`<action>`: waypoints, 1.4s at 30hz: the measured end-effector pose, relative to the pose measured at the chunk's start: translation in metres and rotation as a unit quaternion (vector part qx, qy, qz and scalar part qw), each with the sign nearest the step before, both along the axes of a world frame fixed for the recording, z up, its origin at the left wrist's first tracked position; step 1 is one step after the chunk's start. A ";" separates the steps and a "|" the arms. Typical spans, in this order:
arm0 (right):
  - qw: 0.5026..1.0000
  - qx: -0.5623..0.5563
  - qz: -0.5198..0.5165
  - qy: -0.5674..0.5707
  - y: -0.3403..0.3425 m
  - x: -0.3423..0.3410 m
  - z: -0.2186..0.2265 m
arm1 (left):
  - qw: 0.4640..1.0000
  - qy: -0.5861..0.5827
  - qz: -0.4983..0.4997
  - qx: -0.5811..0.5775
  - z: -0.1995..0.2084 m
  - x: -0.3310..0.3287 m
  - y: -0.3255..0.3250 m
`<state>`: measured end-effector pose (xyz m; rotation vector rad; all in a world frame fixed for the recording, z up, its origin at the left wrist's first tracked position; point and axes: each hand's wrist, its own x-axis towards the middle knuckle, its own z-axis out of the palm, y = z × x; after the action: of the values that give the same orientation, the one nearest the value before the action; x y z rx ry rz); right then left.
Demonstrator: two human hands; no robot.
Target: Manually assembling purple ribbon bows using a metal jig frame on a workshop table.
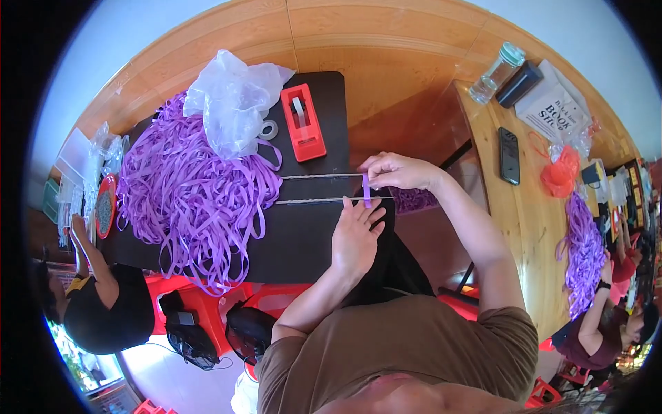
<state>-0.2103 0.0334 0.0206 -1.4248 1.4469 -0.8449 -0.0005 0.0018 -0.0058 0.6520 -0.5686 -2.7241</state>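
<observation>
My right hand (pixel 400 172) pinches a short purple ribbon (pixel 367 185) that spans two thin parallel rods (pixel 314 201) over the dark table's right end. Beneath it my left hand (pixel 355 243) has its fingers stretched and spread, the tips by the nearer rod and the ribbon's lower end. Whether those fingertips touch the ribbon, I cannot tell. Leftward, the rods run to a big heap of purple ribbon loops (pixel 200 200), which hides their far ends. More purple ribbon (pixel 414 201) shows low down, partly behind my right hand.
A red tape dispenser (pixel 303 124), a tape roll (pixel 267 130) and a crumpled clear plastic bag (pixel 231 103) lie on the dark table (pixel 296 255). On the wooden table (pixel 510 228) at right are a phone (pixel 509 156) and bottles. People sit at both sides.
</observation>
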 end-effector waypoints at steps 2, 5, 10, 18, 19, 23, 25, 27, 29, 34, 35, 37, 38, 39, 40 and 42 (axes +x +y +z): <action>1.000 -0.011 0.008 0.008 -0.002 -0.001 -0.001 | 1.000 -0.004 -0.003 -0.006 0.001 0.001 0.000; 0.999 -0.017 0.015 0.042 -0.003 -0.003 -0.005 | 1.000 -0.019 0.015 0.012 0.004 -0.001 0.002; 0.995 -0.013 0.020 0.100 -0.006 -0.008 -0.013 | 1.000 -0.024 0.004 0.000 0.009 -0.002 0.000; 0.993 -0.017 0.009 0.114 -0.007 -0.004 -0.014 | 1.000 -0.010 0.003 -0.003 0.004 0.000 0.001; 0.993 -0.017 0.009 0.115 -0.007 -0.003 -0.013 | 1.000 -0.010 0.003 -0.007 0.004 0.000 0.001; 0.993 -0.021 -0.006 0.114 -0.007 -0.001 -0.012 | 1.000 -0.024 0.019 -0.001 0.005 -0.001 0.003; 0.993 -0.012 0.001 0.119 -0.008 -0.002 -0.011 | 1.000 -0.024 0.020 -0.001 0.006 -0.002 0.003; 0.994 -0.015 0.000 0.109 -0.008 -0.001 -0.009 | 0.999 -0.026 0.020 0.001 0.006 -0.001 0.004; 0.993 -0.010 -0.007 0.114 -0.008 0.000 -0.008 | 1.000 -0.022 0.017 -0.006 0.005 -0.002 0.003; 0.989 0.032 -0.024 0.139 -0.011 0.002 -0.007 | 1.000 -0.017 0.017 -0.004 0.000 -0.003 0.003; 0.983 0.044 -0.052 0.173 -0.011 0.006 -0.003 | 1.000 -0.016 0.020 -0.001 0.000 -0.002 0.003; 0.974 0.057 -0.079 0.206 -0.013 0.015 0.002 | 1.000 -0.017 0.020 0.000 0.000 -0.002 0.002; 0.959 0.080 -0.108 0.250 -0.014 0.020 0.004 | 1.000 -0.017 0.018 0.002 0.001 -0.002 0.002; 0.941 0.103 -0.136 0.293 -0.016 0.024 0.007 | 1.000 -0.017 0.018 0.002 0.002 -0.002 0.002; 0.941 0.103 -0.136 0.293 -0.017 0.028 0.011 | 1.000 -0.021 0.017 0.003 0.004 -0.003 0.003; 0.908 0.139 -0.142 0.369 -0.019 0.037 0.023 | 1.000 -0.026 0.015 0.003 0.005 -0.003 0.002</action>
<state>-0.1737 0.0143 0.0432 -1.3887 2.2850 -0.2228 -0.0031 0.0041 -0.0008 0.7305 -0.5575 -2.6887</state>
